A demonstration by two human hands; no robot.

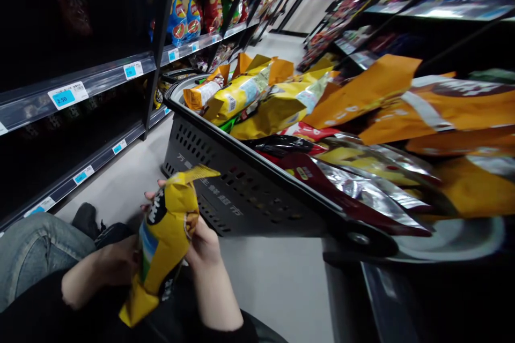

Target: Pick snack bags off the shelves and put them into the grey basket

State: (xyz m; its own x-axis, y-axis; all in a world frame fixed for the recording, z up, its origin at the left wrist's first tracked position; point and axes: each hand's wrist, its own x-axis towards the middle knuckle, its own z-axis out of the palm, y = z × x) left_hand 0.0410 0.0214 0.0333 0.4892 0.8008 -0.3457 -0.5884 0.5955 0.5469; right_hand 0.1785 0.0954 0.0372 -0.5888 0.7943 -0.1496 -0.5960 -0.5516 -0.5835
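Between my two hands is a yellow snack bag (169,241) with a dark label and a blue-green panel, tilted, its crimped top toward the basket. My left hand (120,260) grips its left side, partly hidden behind the bag. On the right side my right hand (205,241) is closed around it, fingertips showing past the far edge. Just beyond stands a grey shopping basket (241,182) with pale lettering, heaped with snack bags. Yellow bags (241,91), orange bags (370,91) and a dark red and silver bag (354,187) lie in it.
On the left, a dark shelf (104,83) carries price tags, with blue chip bags (185,19) and a red bag (213,10) farther along. Blurred stocked shelves (442,8) line the right. My bent knee in jeans (40,257) is at lower left.
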